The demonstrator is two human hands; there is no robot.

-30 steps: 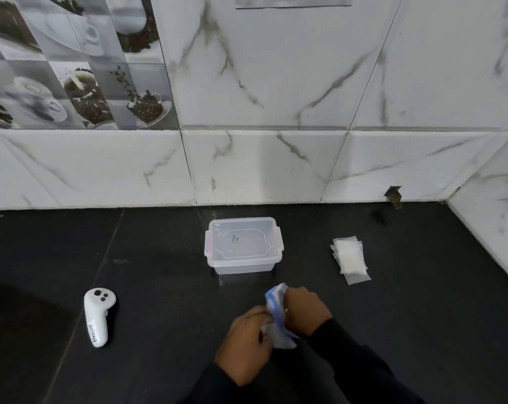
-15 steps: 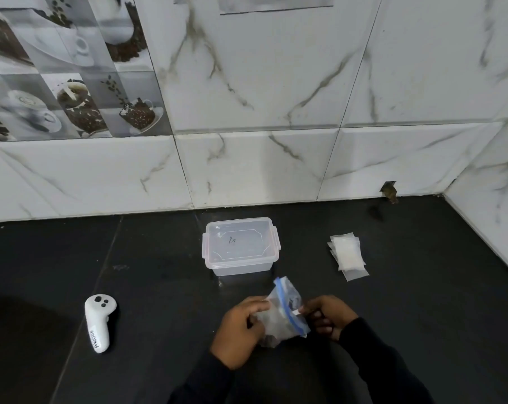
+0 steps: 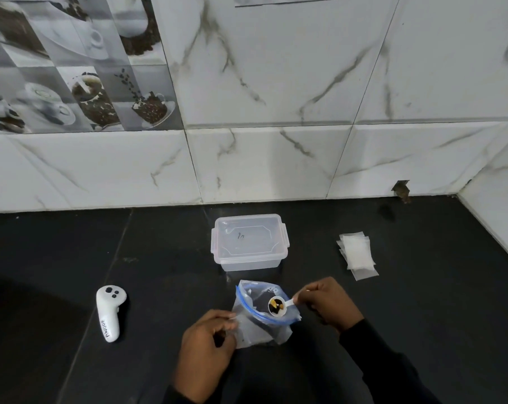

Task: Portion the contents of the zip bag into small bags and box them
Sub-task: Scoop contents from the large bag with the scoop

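Note:
A clear zip bag [image 3: 261,322] with a blue seal stands open on the black counter, near the front. My left hand [image 3: 209,351] pinches its left edge. My right hand [image 3: 330,301] pinches the handle of a small white scoop [image 3: 277,305] held over the bag's mouth, with dark and yellow bits in its bowl. A clear plastic box [image 3: 249,243] with its lid on sits just behind the bag. A stack of small clear bags [image 3: 357,255] lies to the right of the box.
A white handheld controller [image 3: 110,313] lies on the counter [image 3: 421,301] at the left. Marble-look tiled walls close off the back and the right side.
The zip bag went from crumpled between both hands to open and upright. My right hand moved right and now holds the scoop with bits in it over the bag's mouth.

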